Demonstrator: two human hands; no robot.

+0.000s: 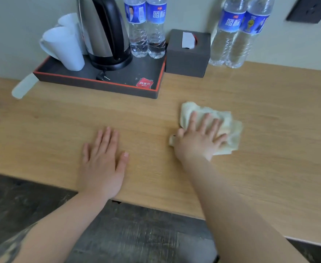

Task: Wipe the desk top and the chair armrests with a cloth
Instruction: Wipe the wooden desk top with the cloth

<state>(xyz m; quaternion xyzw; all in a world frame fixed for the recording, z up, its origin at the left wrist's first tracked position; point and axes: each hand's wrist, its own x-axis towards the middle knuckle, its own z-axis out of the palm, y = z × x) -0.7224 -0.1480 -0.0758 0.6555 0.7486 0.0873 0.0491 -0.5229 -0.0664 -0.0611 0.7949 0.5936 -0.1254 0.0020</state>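
Observation:
A light wooden desk top (269,114) fills the view. A crumpled pale cloth (231,128) lies on it right of centre. My right hand (199,139) presses flat on the cloth with fingers spread. My left hand (102,164) rests palm down on the bare wood near the front edge, holding nothing. No chair or armrest is in view.
A dark tray (99,86) at the back holds a kettle (106,35), white cups (64,46) and two water bottles (146,27). A dark tissue box (188,56) and two more bottles (237,33) stand by the wall. Dark floor (127,234) shows below the desk edge.

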